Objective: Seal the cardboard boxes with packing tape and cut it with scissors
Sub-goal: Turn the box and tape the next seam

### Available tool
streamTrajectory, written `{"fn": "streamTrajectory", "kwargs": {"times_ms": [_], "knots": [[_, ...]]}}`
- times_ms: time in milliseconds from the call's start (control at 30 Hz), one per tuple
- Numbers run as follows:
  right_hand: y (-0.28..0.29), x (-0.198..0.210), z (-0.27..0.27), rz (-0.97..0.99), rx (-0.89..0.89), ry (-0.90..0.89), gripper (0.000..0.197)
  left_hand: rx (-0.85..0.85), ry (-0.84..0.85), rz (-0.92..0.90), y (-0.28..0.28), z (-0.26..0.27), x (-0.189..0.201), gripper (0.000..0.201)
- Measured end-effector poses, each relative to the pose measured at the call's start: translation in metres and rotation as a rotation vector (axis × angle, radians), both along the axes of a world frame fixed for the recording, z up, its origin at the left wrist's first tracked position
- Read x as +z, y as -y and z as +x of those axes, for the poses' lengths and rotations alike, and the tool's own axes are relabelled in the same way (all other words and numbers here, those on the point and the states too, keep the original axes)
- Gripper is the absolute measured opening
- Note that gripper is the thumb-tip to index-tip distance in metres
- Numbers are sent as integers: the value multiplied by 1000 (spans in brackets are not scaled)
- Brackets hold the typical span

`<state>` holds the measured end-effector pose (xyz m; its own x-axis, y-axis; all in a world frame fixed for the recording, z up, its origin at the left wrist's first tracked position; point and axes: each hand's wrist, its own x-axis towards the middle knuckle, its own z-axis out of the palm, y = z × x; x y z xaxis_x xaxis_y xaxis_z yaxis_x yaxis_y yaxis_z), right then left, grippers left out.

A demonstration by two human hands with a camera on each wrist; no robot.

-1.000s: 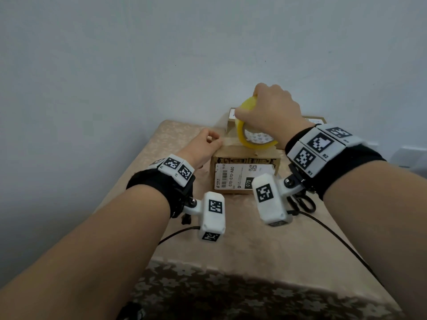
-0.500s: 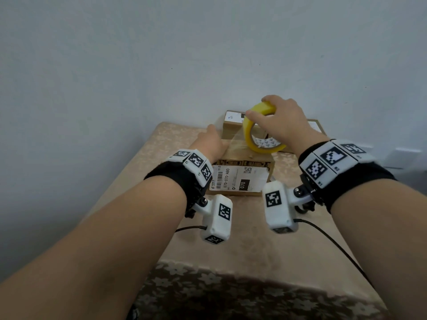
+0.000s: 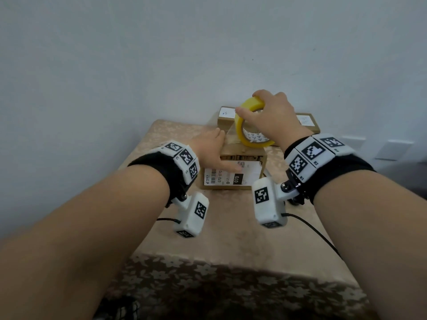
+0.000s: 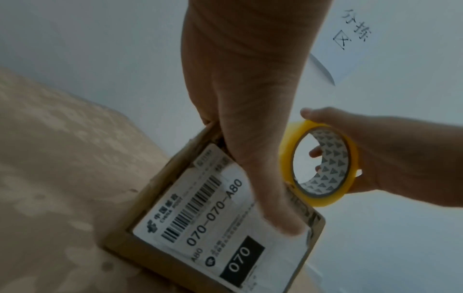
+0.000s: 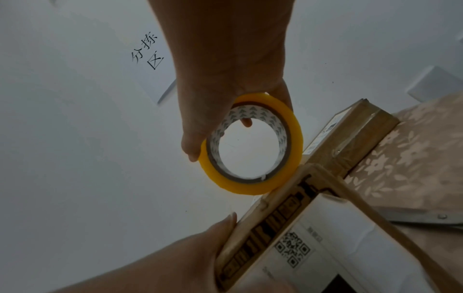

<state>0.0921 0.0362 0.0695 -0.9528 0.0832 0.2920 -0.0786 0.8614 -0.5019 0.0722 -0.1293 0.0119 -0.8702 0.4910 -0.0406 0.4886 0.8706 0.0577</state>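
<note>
A small cardboard box (image 3: 242,155) with a white shipping label stands on the table. My left hand (image 3: 209,146) lies over its top left edge, fingers flat on the top, thumb pressing the label (image 4: 288,224). My right hand (image 3: 272,116) grips a yellow tape roll (image 3: 250,105) upright just above the box's far edge, thumb outside the roll and fingertips inside the core (image 5: 246,122). A clear strip of tape runs from the roll down to the box top beside my left hand. The scissors (image 5: 423,216) lie on the table right of the box, mostly hidden in the head view.
Two more cardboard boxes (image 3: 225,114) (image 3: 307,121) stand against the wall behind the first. A beige floral cloth covers the table (image 3: 231,239). A handwritten paper sign (image 4: 350,29) hangs on the wall. Black wrist cables trail over the table's near right part.
My right hand has lifted the tape roll up and away from the box top, drawing tape out. My left hand has uncurled and slid onto the box, thumb now down on the label.
</note>
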Motion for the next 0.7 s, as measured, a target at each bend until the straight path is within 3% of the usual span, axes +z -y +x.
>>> {"fn": "streamTrajectory", "kwargs": {"times_ms": [100,300,467,600,700], "knots": [[1,5,4,31,9,35,70,91,-32,-60,-6,-5,-4,110],[12,28,15,58,51,8,58,-1,6,9,25,9,11,95],[57,26,17,-86,171,87,47,-1,57,-20,78,19,13,102],[70,21,11,-77,181,72,37,27,-16,-65,67,20,3,118],[67,19,5,-83,172,84,43,66,-28,-19,55,18,-5,129]]}}
